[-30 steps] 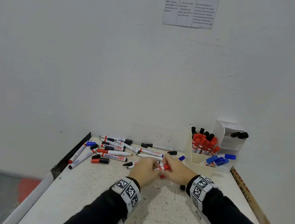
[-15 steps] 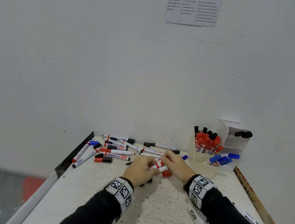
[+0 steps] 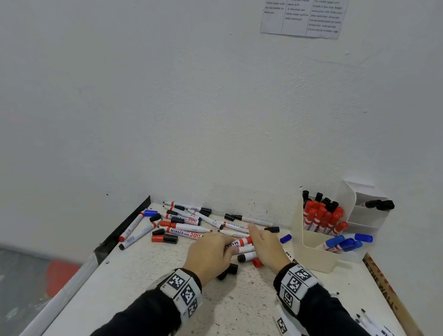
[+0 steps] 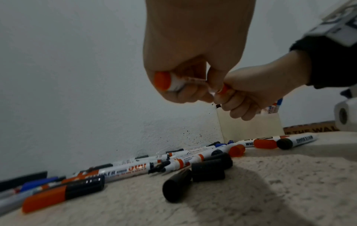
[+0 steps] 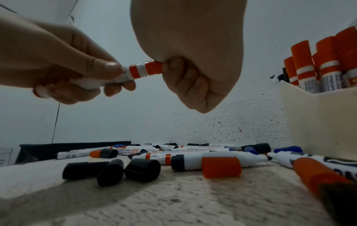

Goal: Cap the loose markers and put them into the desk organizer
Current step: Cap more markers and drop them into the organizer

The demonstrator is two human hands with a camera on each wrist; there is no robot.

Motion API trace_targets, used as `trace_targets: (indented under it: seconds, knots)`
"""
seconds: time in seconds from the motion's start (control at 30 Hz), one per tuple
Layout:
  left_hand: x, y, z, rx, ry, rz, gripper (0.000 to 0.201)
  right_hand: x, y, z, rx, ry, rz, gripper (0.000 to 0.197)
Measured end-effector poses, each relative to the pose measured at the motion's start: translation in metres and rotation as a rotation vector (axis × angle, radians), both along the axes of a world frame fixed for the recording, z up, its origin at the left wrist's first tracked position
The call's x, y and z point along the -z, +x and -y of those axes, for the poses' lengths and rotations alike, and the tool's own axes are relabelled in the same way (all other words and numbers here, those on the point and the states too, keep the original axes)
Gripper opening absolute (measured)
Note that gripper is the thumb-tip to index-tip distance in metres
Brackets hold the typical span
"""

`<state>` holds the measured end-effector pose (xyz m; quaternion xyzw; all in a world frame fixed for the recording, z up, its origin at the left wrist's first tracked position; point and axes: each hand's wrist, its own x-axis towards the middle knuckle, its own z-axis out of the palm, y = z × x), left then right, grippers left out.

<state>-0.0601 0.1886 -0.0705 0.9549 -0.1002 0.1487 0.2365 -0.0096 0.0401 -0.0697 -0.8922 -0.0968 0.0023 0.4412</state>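
Both hands meet just above the counter (image 3: 230, 314), working on one red marker (image 5: 135, 71). The left hand (image 3: 209, 254) has its fingers (image 5: 108, 67) wrapped round the white barrel, thumb pressed on top; the right hand (image 3: 267, 247) is curled into a fist over the cap end, so the cap itself is mostly hidden and I cannot tell whether it has seated.

The marker looks light, stiff and smooth, hard plastic that could slip if squeezed only at the tips. Holding the barrel mid-length and pushing the cap straight along its axis seems the sound grip.

Below them lie loose black caps (image 5: 110, 171), a red cap (image 5: 221, 167) and uncapped markers. The organizer (image 3: 311, 254) stands just to the right, already holding capped red and blue ones upright or leaning.
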Motion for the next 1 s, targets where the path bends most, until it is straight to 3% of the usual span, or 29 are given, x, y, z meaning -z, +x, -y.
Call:
trace_targets:
  seconds: [0.13,0.4,0.63,0.73,0.83,1.0]
  knots:
    - [-0.001,0.002,0.004,0.040,-0.082,-0.149,0.025,0.001,0.005,-0.004,0.016,0.029,-0.037,0.044]
    - [-0.012,0.002,0.005,0.113,-0.612,-0.507,0.033,0.001,0.004,-0.002,-0.048,0.104,-0.030,0.038]
    - [-0.008,0.012,0.007,0.158,-0.624,-0.472,0.026,-0.014,0.006,0.011,-0.148,0.043,0.076,0.037]
    - [-0.010,0.020,0.009,0.173,-0.639,-0.468,0.029,-0.031,0.010,0.020,-0.131,0.101,0.071,0.027]
    - [-0.009,0.030,0.007,0.111,-0.453,-0.496,0.037,-0.055,0.016,0.036,-0.054,0.179,0.125,0.014]
    - [0.005,0.042,-0.003,-0.042,-0.156,-0.539,0.033,-0.085,0.034,0.078,0.168,0.200,0.320,0.014]
